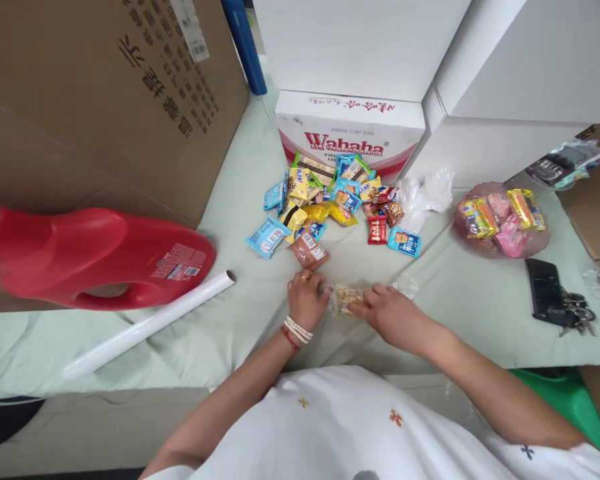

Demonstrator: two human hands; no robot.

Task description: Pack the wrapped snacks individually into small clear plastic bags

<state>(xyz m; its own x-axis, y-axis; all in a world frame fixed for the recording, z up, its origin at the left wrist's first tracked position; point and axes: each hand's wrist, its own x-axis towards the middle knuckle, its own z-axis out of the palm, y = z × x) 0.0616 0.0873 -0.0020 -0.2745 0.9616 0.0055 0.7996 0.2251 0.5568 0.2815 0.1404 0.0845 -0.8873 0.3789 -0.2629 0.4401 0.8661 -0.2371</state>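
Observation:
Between my hands, close to the table's near edge, lies a clear plastic bag (343, 298) with small yellowish wrapped pieces inside. My left hand (307, 298) is closed at the bag's left end, fingers pinched on the gathered plastic. My right hand (387, 312) grips the bag's right part, its fingers resting over the top. Just beyond my left hand sits a brown snack packet (309, 251). Behind it is a heap of small packaged snacks, with a light blue packet (269, 237), a red packet (377, 229) and a blue packet (405, 242) at its front.
A Wahaha carton (350, 137) stands behind the heap. At right are a pink bowl (461, 237) of snacks, a black phone or case (543, 290) and keys (580, 313). A red jug (105, 250) and white roll (150, 325) lie left. Crumpled plastic (425, 193) sits near the carton.

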